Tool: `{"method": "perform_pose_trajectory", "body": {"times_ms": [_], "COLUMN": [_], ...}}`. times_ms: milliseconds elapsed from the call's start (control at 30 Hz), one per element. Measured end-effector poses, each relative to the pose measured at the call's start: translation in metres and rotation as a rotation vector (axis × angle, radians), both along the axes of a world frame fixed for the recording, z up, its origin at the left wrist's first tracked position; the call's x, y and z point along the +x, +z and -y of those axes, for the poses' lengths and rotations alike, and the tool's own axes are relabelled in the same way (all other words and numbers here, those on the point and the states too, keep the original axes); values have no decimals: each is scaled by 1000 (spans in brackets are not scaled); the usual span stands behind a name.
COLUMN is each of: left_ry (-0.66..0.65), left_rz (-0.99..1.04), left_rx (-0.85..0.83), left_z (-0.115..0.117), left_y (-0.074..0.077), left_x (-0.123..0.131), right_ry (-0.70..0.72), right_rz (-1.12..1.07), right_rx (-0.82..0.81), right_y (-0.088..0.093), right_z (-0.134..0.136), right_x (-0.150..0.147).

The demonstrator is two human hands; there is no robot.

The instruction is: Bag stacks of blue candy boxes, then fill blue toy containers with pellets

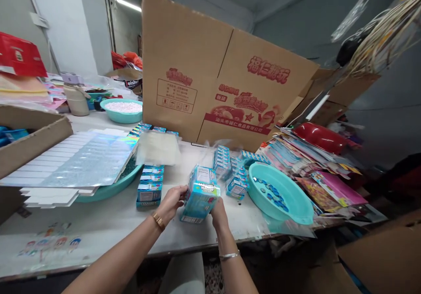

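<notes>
Both hands hold a stack of small blue candy boxes [201,194] wrapped in clear film, just above the white table [115,224]. My left hand [173,202] grips its left side with fingers curled. On the right side, my right hand [219,213] is closed on the lower edge. Another pile of the same blue boxes [149,186] stands to the left, and more lie loose to the right [232,171].
A teal basin [279,195] with small blue pieces sits at right. A large upright cardboard carton [213,79] blocks the back. Holographic sheets [82,158] lie over a teal tray at left, beside an open cardboard box [29,140]. Stacked printed packets [309,162] fill the right.
</notes>
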State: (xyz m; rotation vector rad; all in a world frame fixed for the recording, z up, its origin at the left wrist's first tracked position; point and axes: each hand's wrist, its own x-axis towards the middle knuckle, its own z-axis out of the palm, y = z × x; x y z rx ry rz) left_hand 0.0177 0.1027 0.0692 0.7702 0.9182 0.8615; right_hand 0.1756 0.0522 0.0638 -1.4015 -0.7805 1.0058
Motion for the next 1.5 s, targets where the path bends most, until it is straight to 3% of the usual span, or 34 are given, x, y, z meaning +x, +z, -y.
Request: {"method": "perform_pose_trajectory", "body": {"times_ms": [200, 333, 467, 600, 667, 767, 833, 933, 1033, 1233, 1367, 1500], "left_ry": [-22, -38, -36, -56, -54, -1, 19, -28, 5, 220, 227, 224], "left_rz": [-159, -375, -645, -825, -864, -829, -631, -273, -175, -3, 135, 89], "left_rx": [12, 76, 242, 361, 399, 478, 373, 48, 53, 325, 283, 263], "left_z": [2, 4, 2, -4, -4, 1, 7, 17, 25, 24, 19, 4], "left_y": [-31, -44, -45, -38, -33, -23, -14, -1, 3, -14, -30, -36], "left_x": [0, -5, -10, -15, -19, -23, -20, -9, 2, 14, 18, 23], "right_ry": [87, 91, 184, 214, 164, 72, 96, 162, 162, 62, -27, -95], "right_rz": [221, 685, 1114, 1241, 1189, 930, 669, 254, 53, -36, -79, -139], "right_rx": [-11, -229, -343, -345, -357, -279, -203, -112, 8, 191, 288, 275], "right_y": [-26, -36, -40, -39, -37, -32, -27, -20, -14, -19, -34, -40], "right_z": [-6, -2, 6, 10, 10, 8, 8, 12, 16, 12, 5, -9], "right_x": [12, 24, 23, 21, 25, 33, 31, 18, 5, 1, -6, -2]}}
